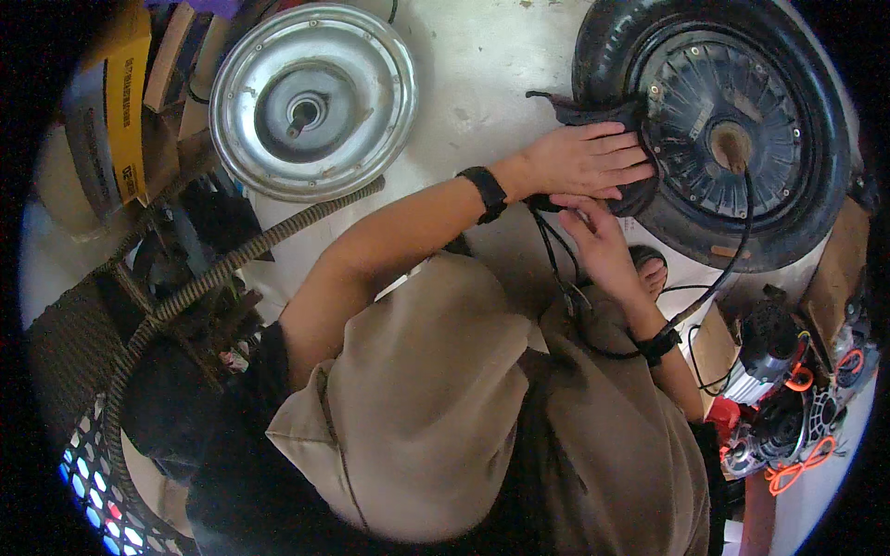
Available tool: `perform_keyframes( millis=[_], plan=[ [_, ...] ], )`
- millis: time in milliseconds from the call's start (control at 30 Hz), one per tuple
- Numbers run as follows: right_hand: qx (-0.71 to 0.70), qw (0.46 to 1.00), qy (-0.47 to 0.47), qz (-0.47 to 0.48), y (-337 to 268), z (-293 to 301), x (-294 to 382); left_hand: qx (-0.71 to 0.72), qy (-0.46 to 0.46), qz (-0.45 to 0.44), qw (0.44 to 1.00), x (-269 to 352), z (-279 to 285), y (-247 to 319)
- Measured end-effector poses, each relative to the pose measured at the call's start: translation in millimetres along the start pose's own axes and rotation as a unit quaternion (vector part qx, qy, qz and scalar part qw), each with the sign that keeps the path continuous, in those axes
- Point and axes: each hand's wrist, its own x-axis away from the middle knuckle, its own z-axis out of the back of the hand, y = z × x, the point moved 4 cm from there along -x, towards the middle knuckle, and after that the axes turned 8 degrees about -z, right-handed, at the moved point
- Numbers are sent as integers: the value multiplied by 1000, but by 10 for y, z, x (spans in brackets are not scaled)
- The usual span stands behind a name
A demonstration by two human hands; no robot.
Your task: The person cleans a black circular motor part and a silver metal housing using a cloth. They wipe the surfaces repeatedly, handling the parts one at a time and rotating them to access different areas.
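Note:
My left hand (591,161) lies palm down on a black pouch-like item (631,194), its fingers spread and straight. Just below it, the fingertips of my right hand (594,240) meet the item's near edge; whether they pinch it is hidden. The item rests against a black tyre (702,240) mounted on a hub-motor wheel (761,132). From the hub's centre a black cable (747,229) runs down past my right wrist. Thin dark leads (553,243) hang below my hands. Each wrist wears a black band.
A bare metal hub motor (313,104) with a protruding axle lies at upper left. Cardboard boxes (128,132) stand beyond it. Ribbed tubing (243,260) bends along the left. Motor parts (772,410) and orange cord (799,465) crowd the right. My sandalled foot (651,272) is near the tyre.

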Motion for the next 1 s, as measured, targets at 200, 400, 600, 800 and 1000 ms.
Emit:
perform_keyframes(
  millis=[200,400,600,800,1000],
  plan=[
    [82,992,60,-69,-14,110,76,38,-11,99,994,80,-70,41],
    [147,976,156,-32,97,208,242,36,31,200,979,331,80,11],
    [402,903,148,-32,-252,262,682,24,-42,124,991,230,149,213],
    [407,891,199,38,-218,450,891,74,-41,34,996,71,18,406],
    [523,799,267,129,-189,473,946,68,-55,-68,994,-149,79,417]
  ],
)
